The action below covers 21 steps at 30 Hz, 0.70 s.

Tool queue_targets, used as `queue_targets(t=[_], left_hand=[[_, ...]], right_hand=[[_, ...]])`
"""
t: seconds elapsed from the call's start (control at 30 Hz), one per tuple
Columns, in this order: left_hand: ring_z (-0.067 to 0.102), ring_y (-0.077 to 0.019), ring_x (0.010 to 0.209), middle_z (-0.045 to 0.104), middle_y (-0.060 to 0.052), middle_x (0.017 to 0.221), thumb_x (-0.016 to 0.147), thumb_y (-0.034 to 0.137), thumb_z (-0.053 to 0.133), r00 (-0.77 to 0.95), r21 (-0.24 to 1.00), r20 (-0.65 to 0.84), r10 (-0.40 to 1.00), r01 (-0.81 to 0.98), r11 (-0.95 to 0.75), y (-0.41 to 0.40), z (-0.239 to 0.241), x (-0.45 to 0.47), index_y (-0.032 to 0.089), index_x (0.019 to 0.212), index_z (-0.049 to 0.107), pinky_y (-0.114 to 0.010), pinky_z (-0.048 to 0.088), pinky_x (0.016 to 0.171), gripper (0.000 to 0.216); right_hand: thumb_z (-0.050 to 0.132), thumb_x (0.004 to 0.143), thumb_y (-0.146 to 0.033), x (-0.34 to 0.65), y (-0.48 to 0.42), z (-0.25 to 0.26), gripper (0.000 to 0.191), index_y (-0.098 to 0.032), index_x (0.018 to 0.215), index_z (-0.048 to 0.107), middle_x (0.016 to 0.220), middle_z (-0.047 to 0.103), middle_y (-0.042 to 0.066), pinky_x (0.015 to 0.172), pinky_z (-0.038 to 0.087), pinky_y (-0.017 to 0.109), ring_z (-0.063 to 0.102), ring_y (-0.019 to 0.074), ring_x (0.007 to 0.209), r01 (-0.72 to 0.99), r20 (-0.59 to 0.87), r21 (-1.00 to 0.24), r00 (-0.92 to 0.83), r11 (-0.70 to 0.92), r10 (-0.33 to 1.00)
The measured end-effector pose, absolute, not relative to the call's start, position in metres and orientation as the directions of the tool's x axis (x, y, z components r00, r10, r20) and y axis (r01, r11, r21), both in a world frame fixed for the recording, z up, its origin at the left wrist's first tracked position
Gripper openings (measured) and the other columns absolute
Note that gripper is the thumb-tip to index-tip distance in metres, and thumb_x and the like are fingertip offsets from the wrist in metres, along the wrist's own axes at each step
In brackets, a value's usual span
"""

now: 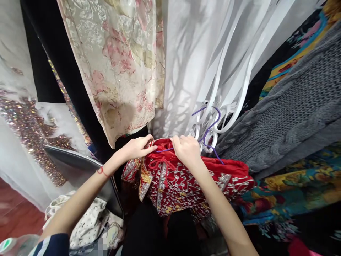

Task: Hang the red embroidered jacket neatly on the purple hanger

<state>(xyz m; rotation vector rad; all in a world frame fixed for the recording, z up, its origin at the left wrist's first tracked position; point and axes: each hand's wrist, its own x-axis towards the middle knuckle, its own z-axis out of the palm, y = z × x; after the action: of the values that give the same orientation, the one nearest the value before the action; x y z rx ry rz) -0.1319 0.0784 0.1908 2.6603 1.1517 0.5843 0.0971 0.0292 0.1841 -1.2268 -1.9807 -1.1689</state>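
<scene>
**Both hands on the red garment and its purple hanger**

We hold the red embroidered garment just below the white scrolled rack. Our left hand pinches the cloth's upper edge, fingers curled on it, seemingly to keep the neckline spread. Our right hand closes over the purple hanger where it meets the fabric, steadying both. A grey knit hangs right of the garment, a floral cloth above it.
</scene>
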Motion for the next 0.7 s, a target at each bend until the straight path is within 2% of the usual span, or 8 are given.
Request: queue_targets(t=[0.1, 0.17, 0.23, 0.33, 0.4, 0.57, 0.63, 0.7], left_hand=[[0.060, -0.0280, 0.103, 0.061, -0.014, 0.110, 0.089, 0.043, 0.056, 0.240, 0.308, 0.639, 0.731, 0.791, -0.528, 0.032, 0.164, -0.121, 0.017, 0.112, 0.053, -0.040, 0.048, 0.089, 0.035], [0.058, -0.0267, 0.102, 0.057, -0.013, 0.107, 0.089, 0.039, 0.057, -0.033, 0.423, 0.746, 0.666, 0.796, -0.434, 0.002, 0.129, -0.110, 0.016, 0.111, 0.050, -0.041, 0.050, 0.089, 0.032], [0.059, -0.0246, 0.090, 0.056, -0.010, 0.100, 0.085, 0.045, 0.064, -0.232, 0.565, 0.695, 0.681, 0.761, -0.318, -0.017, 0.086, -0.100, 0.018, 0.110, 0.049, -0.041, 0.052, 0.082, 0.040], [0.060, -0.0258, 0.085, 0.055, -0.006, 0.091, 0.080, 0.052, 0.067, -0.287, 0.664, 0.548, 0.786, 0.720, -0.200, -0.019, 0.036, -0.093, 0.019, 0.098, 0.052, -0.043, 0.054, 0.077, 0.041], [0.060, -0.0241, 0.085, 0.055, -0.006, 0.087, 0.090, 0.042, 0.054, -0.247, 0.689, 0.510, 0.824, 0.690, -0.219, -0.010, 0.027, -0.095, 0.020, 0.086, 0.053, -0.042, 0.052, 0.081, 0.022], [0.053, -0.0160, 0.080, 0.052, -0.003, 0.083, 0.098, 0.032, 0.043, -0.222, 0.726, 0.644, 0.733, 0.480, -0.493, -0.007, 0.091, -0.089, 0.020, 0.075, 0.049, -0.030, 0.048, 0.080, 0.027], [0.054, -0.0148, 0.082, 0.053, -0.003, 0.084, 0.100, 0.032, 0.043, 0.021, 0.662, 0.681, 0.732, 0.412, -0.627, -0.020, 0.126, -0.077, 0.020, 0.075, 0.050, -0.028, 0.048, 0.081, 0.029], [0.057, -0.0138, 0.082, 0.059, -0.003, 0.087, 0.100, 0.031, 0.044, 0.464, 0.583, 0.589, 0.662, 0.323, -0.746, -0.030, 0.152, -0.067, 0.020, 0.077, 0.055, -0.027, 0.049, 0.082, 0.028]], right_hand=[[0.038, 0.105, -0.026, 0.098, 0.029, 0.177, 0.043, -0.019, 0.066, 0.053, 0.051, 0.052, 0.000, 0.065, 0.025, 0.033, 0.044, 0.0165, 0.058, 0.895, 0.809, 0.390, -0.445, 0.216, 0.384], [0.039, 0.105, -0.024, 0.098, 0.028, 0.173, 0.041, -0.019, 0.066, 0.052, 0.052, 0.052, 0.000, 0.068, 0.025, 0.033, 0.044, 0.0166, 0.061, 0.894, 0.821, 0.380, -0.444, 0.237, 0.358], [0.041, 0.105, -0.024, 0.098, 0.027, 0.171, 0.040, -0.019, 0.066, 0.052, 0.053, 0.053, 0.000, 0.069, 0.025, 0.033, 0.043, 0.0165, 0.061, 0.890, 0.831, 0.377, -0.447, 0.257, 0.330], [0.041, 0.105, -0.024, 0.099, 0.027, 0.168, 0.040, -0.020, 0.067, 0.051, 0.053, 0.053, -0.001, 0.069, 0.025, 0.033, 0.043, 0.0168, 0.062, 0.885, 0.834, 0.378, -0.453, 0.271, 0.315], [0.041, 0.105, -0.024, 0.099, 0.028, 0.167, 0.040, -0.020, 0.067, 0.051, 0.053, 0.053, -0.001, 0.069, 0.025, 0.033, 0.043, 0.0172, 0.062, 0.888, 0.838, 0.375, -0.447, 0.264, 0.312], [0.038, 0.105, -0.023, 0.097, 0.030, 0.167, 0.041, -0.020, 0.067, 0.052, 0.054, 0.053, 0.000, 0.069, 0.024, 0.034, 0.043, 0.0177, 0.063, 0.902, 0.841, 0.341, -0.419, 0.266, 0.342], [0.037, 0.105, -0.022, 0.096, 0.030, 0.167, 0.040, -0.019, 0.069, 0.053, 0.055, 0.054, 0.000, 0.069, 0.024, 0.034, 0.044, 0.0179, 0.063, 0.903, 0.844, 0.328, -0.412, 0.278, 0.344], [0.037, 0.105, -0.020, 0.097, 0.029, 0.168, 0.039, -0.019, 0.070, 0.054, 0.056, 0.054, 0.001, 0.069, 0.024, 0.035, 0.044, 0.0181, 0.064, 0.902, 0.851, 0.324, -0.410, 0.286, 0.328]])
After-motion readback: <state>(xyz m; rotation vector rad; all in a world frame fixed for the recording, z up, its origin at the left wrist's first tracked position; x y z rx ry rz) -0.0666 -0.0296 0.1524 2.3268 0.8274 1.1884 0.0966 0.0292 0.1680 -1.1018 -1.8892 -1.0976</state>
